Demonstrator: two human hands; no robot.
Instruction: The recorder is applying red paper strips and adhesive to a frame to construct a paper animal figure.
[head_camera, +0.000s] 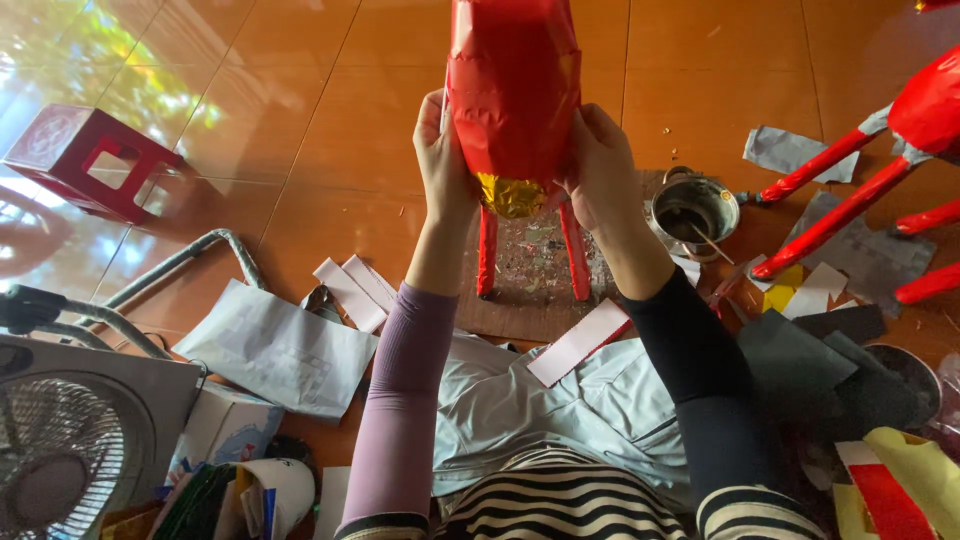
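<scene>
Red paper figure (513, 90) is held up over the cardboard mat (530, 270) – left hand (445, 160) & right hand (600, 165) pressed to its sides, w/ thin red legs (487, 250) hanging. Squeezing too hard could crumple the foil; glue pot (690, 208) near right elbow could tip.

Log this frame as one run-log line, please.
left hand: grips red paper figure | right hand: grips its other side | gold patch underneath | legs over brown board
</scene>
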